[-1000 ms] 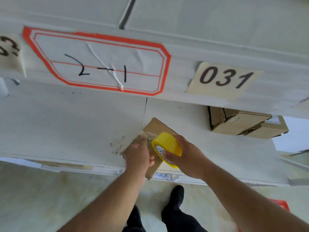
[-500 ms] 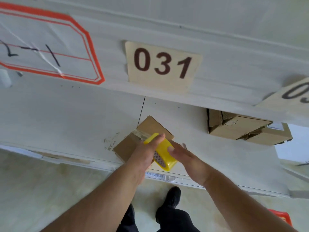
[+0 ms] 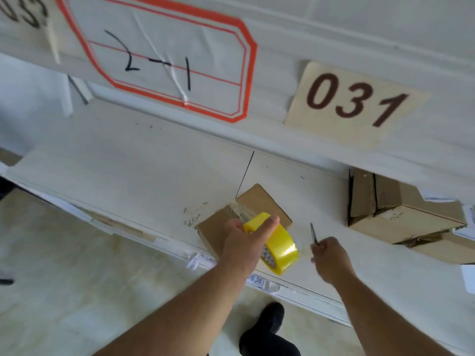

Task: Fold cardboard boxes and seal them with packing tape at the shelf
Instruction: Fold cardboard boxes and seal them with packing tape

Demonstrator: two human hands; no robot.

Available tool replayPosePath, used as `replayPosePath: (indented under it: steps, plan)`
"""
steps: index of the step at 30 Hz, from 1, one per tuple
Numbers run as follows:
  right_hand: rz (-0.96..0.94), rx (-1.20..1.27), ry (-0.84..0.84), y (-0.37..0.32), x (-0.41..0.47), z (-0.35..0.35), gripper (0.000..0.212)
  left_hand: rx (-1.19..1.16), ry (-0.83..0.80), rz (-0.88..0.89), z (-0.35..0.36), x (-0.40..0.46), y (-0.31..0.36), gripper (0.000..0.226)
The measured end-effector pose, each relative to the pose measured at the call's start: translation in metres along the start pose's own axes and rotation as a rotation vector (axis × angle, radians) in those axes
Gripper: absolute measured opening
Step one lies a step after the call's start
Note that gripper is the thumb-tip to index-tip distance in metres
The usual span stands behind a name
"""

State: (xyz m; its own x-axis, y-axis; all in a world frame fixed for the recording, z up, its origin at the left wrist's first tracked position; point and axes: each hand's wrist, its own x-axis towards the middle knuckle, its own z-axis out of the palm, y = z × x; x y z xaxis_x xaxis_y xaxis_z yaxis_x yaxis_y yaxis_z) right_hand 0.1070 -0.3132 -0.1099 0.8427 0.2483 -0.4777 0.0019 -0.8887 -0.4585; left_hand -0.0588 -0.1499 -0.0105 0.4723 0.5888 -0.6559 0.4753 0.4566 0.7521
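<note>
A pale tiled floor [image 3: 64, 291] runs beneath a white shelf [image 3: 141, 173], and the person stands close against its front edge, one black shoe [image 3: 267, 319] showing below the arms. Nearest on the shelf, the left hand [image 3: 244, 242] grips a yellow roll of packing tape [image 3: 279, 249], thumb laid across the top of the roll and the other fingers hidden behind it. The roll stands on edge, tilted, at the near right corner of a small cardboard box [image 3: 259, 204] that sits at the shelf's front lip. A strip of clear tape [image 3: 240, 210] stretches from the roll up across the top of the box along its seam. Just to the right, apart from the roll, the right hand [image 3: 331, 258] is curled round a thin dark tool [image 3: 314, 233] that sticks up out of the fist; what kind of tool it is cannot be told. Farther back on the right, more cardboard boxes [image 3: 401, 214] lie stacked at angles under the upper board. Above, on the front of that upper board [image 3: 334, 42], are a tan label reading 031 [image 3: 357, 104] and a red-bordered label [image 3: 164, 57] with handwritten marks.
</note>
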Motion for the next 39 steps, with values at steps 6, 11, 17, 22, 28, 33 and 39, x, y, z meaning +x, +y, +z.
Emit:
replayPosePath:
  steps: [6, 11, 17, 22, 28, 33, 39]
  plan:
    - [-0.557, -0.215, -0.191, -0.122, -0.02, -0.09, 0.014, -0.114, -0.029, 0.081, 0.005, -0.001, -0.004, 0.061]
    - [-0.792, -0.706, -0.364, -0.194, -0.044, -0.078, 0.027, -0.29, -0.096, 0.044, 0.0, 0.009, -0.006, 0.057]
    - [-0.965, -0.792, -0.345, -0.213, -0.046, -0.072, 0.032, -0.312, -0.085, 0.03, -0.006, 0.01, -0.007, 0.065]
    - [-1.012, -0.997, -0.316, -0.211, -0.04, -0.059, 0.032, -0.305, -0.1, 0.042, -0.005, 0.012, -0.01, 0.067]
    - [-1.064, -1.075, -0.288, -0.207, -0.031, -0.055, 0.031, -0.307, -0.118, 0.052, -0.004, 0.011, -0.012, 0.073]
    - [-1.074, -1.108, -0.309, -0.208, -0.031, -0.052, 0.032, -0.323, -0.159, 0.065, -0.005, 0.013, -0.014, 0.073]
    - [-1.073, -1.255, -0.288, -0.193, -0.032, -0.037, 0.021, -0.282, -0.198, 0.107, 0.001, 0.012, -0.02, 0.059]
